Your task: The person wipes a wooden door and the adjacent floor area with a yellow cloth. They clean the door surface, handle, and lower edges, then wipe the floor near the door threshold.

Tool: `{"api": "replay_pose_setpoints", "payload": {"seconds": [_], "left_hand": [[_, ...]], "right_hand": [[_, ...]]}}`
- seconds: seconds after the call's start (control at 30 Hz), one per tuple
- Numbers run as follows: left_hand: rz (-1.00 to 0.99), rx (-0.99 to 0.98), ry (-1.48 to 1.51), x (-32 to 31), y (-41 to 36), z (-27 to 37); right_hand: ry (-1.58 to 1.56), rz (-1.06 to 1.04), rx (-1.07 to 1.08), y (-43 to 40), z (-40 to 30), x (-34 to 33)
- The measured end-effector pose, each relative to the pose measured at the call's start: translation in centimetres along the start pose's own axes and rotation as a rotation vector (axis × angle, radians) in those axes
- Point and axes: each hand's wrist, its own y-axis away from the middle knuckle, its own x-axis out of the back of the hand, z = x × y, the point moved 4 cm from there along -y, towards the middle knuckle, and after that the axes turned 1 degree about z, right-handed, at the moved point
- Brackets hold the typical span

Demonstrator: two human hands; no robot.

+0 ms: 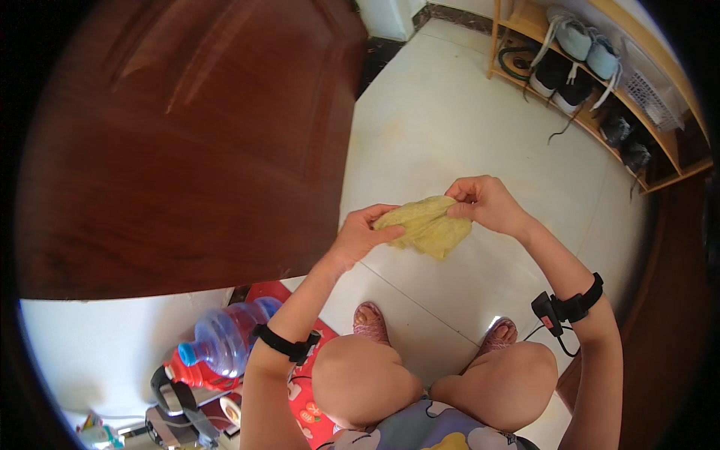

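A crumpled yellow-green cloth [430,228] is stretched between my two hands, above the pale tiled floor. My left hand [365,230] pinches its left end between thumb and fingers. At the cloth's upper right corner, my right hand [481,203] grips it between thumb and bent fingers. The lower part of the cloth hangs loose. Left of my hands stands a dark red-brown wooden door [225,157], its edge close to my left fingertips without visible contact.
A wooden shoe rack [669,143] with several shoes stands at the upper right. Behind my left forearm are a large blue water bottle [225,340] and a red patterned mat [315,410]. Dark wood [658,315] runs along the right side. My sandalled feet are below.
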Motion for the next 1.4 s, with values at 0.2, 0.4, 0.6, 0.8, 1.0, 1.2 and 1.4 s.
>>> {"api": "replay_pose_setpoints", "payload": {"seconds": [0.2, 0.4, 0.6, 0.8, 1.0, 1.2, 1.4], "left_hand": [[0.166, -0.26, -0.249, 5.4, -2.1, -0.5], [0.117, -0.36, -0.228, 6.6, -1.7, -0.8], [0.196, -0.573, 0.086, 7.0, -1.6, 0.0], [0.288, -0.312, 0.493, 12.1, 0.2, -0.3], [0.348, -0.413, 0.905, 14.8, 3.4, 2.9], [0.899, -0.632, -0.528, 17.4, 9.8, 5.2], [1.207, -0.967, -0.857, 18.4, 22.0, 8.6]], "right_hand": [[-0.131, -0.002, -0.155, -1.5, -2.1, 0.9], [-0.075, -0.052, -0.254, -5.5, -6.8, -2.0], [-0.105, -0.131, -0.156, -9.3, -12.4, -7.8], [-0.139, -0.031, -0.208, -13.1, -14.6, -11.0], [-0.317, -0.148, -0.126, -16.1, -14.5, -15.0], [-0.267, -0.32, -0.21, -17.9, -18.2, -18.4], [-0.066, -0.169, 0.943, -18.0, -33.9, -20.9]]}}
